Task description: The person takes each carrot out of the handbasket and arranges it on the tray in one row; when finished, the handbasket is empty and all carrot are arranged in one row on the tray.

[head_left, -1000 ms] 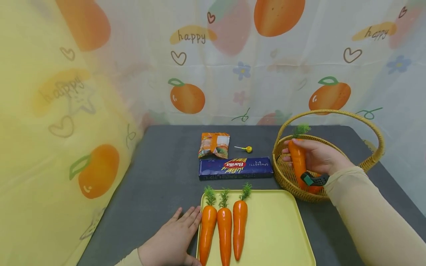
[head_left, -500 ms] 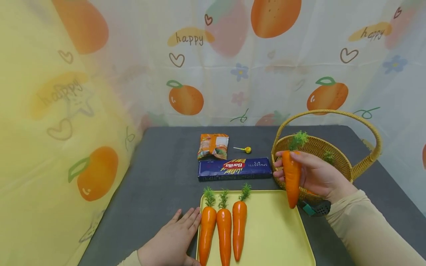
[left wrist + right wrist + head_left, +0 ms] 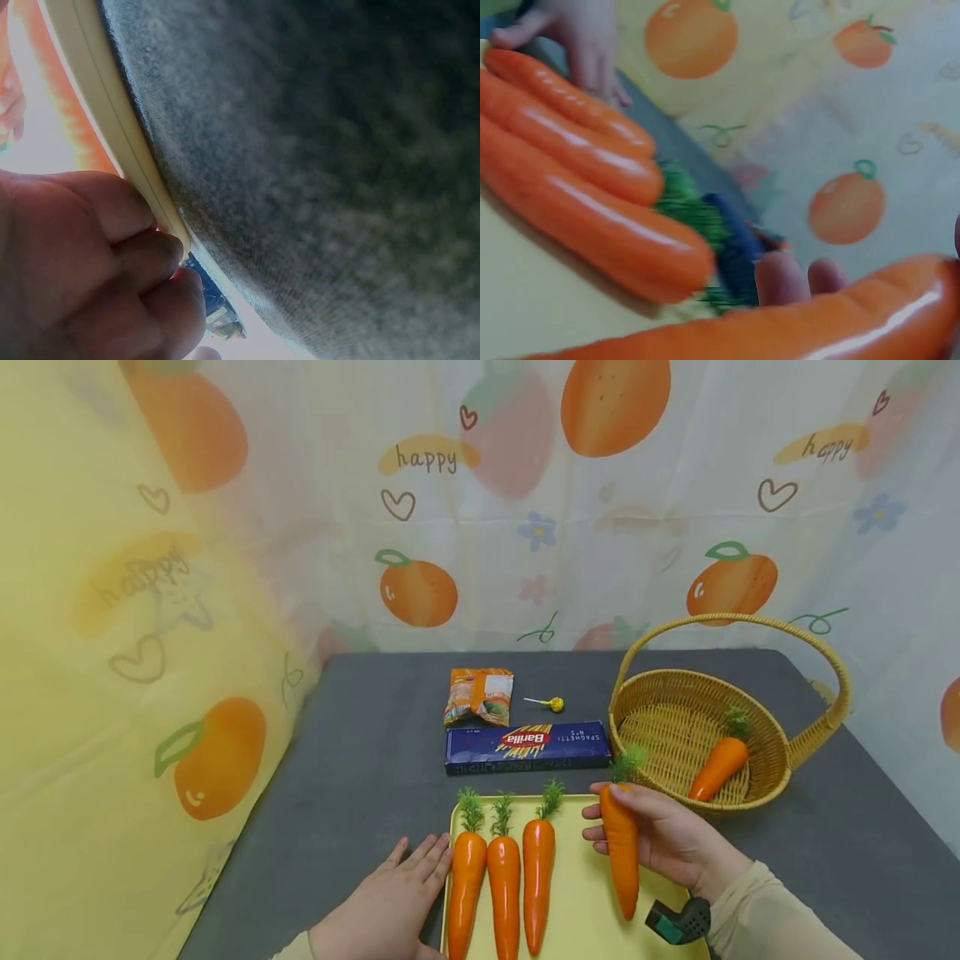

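On the far left, a yellow cloth (image 3: 82, 710) printed with oranges hangs beside the dark grey counter (image 3: 360, 752). Next comes the person's left hand (image 3: 378, 906), palm down, its fingers straight and a little spread, fingertips touching the left rim of a pale yellow tray (image 3: 581, 902). That grip holds nothing.

On the tray, three carrots lie roughly side by side, leafy tops pointing away from the person: the left carrot (image 3: 467, 889) and the middle carrot (image 3: 505, 889) close together, the right carrot (image 3: 538, 885) a little apart. Behind the tray sits an orange snack packet (image 3: 478, 696), and just in front of it a blue Barilla spaghetti box (image 3: 528, 748), its lettering upside down from here. A yellow lollipop (image 3: 556, 703) lies right of the packet.

Over the tray's right part, the right hand (image 3: 671, 842) has its grip curled round a fourth carrot (image 3: 621, 852) — greenery up, tip slanting down toward the person. A dark device (image 3: 678, 922) shows at that wrist. Farthest right stands a wicker basket (image 3: 652, 731) with a tall handle — one more carrot (image 3: 722, 768) lies tilted inside.
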Motion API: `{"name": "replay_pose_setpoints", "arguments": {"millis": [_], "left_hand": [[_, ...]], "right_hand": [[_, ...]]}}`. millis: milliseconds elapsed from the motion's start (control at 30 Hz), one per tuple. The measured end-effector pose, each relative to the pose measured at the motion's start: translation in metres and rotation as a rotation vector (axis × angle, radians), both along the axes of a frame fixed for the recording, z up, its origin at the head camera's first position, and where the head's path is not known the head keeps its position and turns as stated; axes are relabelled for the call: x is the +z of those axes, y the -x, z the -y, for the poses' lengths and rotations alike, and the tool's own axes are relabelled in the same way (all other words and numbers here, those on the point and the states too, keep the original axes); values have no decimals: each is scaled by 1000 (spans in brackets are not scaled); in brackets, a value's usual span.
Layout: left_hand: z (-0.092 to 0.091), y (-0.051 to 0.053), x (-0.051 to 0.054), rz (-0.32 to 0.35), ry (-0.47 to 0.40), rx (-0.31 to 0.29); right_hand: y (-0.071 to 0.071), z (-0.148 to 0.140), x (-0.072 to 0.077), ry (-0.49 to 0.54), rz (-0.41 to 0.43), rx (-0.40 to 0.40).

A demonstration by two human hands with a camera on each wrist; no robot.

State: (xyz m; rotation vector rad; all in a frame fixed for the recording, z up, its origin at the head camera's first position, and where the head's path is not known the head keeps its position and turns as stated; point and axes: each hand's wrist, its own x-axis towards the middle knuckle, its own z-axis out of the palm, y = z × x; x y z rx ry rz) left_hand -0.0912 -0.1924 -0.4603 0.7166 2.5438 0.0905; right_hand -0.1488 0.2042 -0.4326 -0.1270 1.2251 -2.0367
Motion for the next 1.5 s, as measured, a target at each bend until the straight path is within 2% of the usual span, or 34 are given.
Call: {"name": "replay_pose_setpoints", "arguments": {"millis": [233,400,500,800,1033,1233,1500], "left_hand": [[3,-2,-2,-42,-16,-13],[4,-4,-2,-52,-20,-22],[3,-4,-2,-45,-19,-22],[2,-3,-1,-25,-20,-11],[0,-1,-2,-10,-7,-1],[0,1,-2,21,2,14],[0,0,-2,13,-2,14]], "right_hand": [[-13,18,-26,-104,109,-92],[-20,26,-38,-105,167,-98],[-23,28,-41,-107,168,-97],[-27,29,-41,-153,125,-89],[-28,33,-37,-214,63,-49],[-30,36,-33,-234,58,-47],[-32,37,-29,-268,39,-46]]}}
